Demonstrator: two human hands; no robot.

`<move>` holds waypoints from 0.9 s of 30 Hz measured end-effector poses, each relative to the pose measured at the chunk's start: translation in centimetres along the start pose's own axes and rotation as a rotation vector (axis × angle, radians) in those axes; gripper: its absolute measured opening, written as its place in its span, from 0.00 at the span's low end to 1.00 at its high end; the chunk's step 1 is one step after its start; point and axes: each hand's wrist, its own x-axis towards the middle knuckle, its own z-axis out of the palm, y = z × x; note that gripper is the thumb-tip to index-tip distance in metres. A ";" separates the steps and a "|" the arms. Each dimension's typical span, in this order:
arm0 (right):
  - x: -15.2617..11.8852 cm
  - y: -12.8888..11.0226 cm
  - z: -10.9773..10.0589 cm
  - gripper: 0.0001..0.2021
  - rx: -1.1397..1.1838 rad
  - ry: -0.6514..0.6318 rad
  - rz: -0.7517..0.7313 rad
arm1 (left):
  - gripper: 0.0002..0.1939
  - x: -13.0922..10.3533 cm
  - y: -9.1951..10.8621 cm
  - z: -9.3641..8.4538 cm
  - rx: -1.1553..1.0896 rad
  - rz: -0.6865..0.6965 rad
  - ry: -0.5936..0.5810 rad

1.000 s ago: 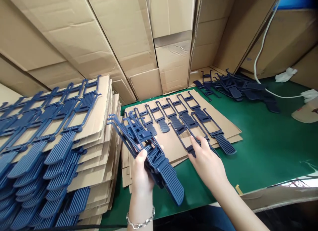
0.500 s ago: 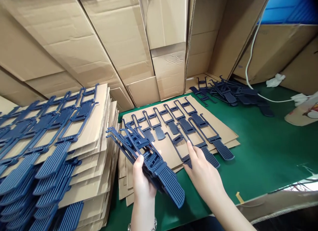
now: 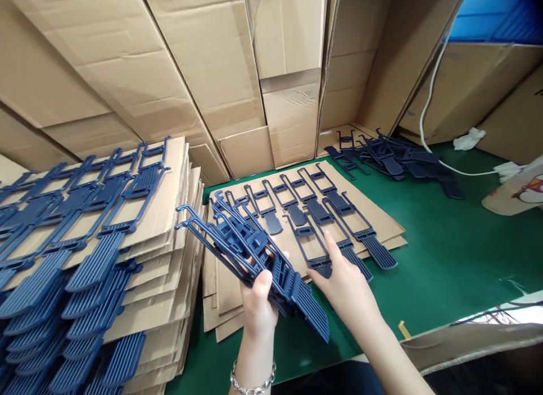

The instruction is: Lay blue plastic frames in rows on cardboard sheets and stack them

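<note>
My left hand (image 3: 259, 304) is closed around a bundle of dark blue plastic frames (image 3: 271, 270) with hooked ends and ribbed paddles. The bundle tilts, its hooks up to the left and its paddles down to the right. My right hand (image 3: 345, 282) has index finger and thumb apart over the lower end of a single blue frame (image 3: 304, 232), hiding part of its paddle; whether it touches the frame is hard to tell. That frame lies in the near row on a cardboard sheet (image 3: 271, 259), with more of the same frames beside and behind it.
To the left rises a tall stack of cardboard sheets (image 3: 169, 270) layered with blue frames (image 3: 97, 265). A loose heap of blue frames (image 3: 390, 154) lies at the back right of the green table (image 3: 449, 242). A white cable (image 3: 428, 101) and a cup (image 3: 515, 191) are farther right.
My left hand has moved right with the bundle, which has turned a little and fanned out. My right hand's thumb and index finger have spread wider. The view has shifted slightly.
</note>
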 end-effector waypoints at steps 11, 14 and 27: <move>0.4 0.8 -0.8 0.46 0.268 -0.051 0.113 | 0.25 0.0 0.1 0.3 -0.063 0.086 -0.010; 0.2 0.6 -0.7 0.46 0.251 -0.073 0.116 | 0.22 0.2 0.1 0.1 -0.061 0.082 -0.019; 0.1 -0.4 0.1 0.23 -0.076 -0.028 0.011 | 0.18 0.1 0.3 -0.1 -0.121 0.054 -0.006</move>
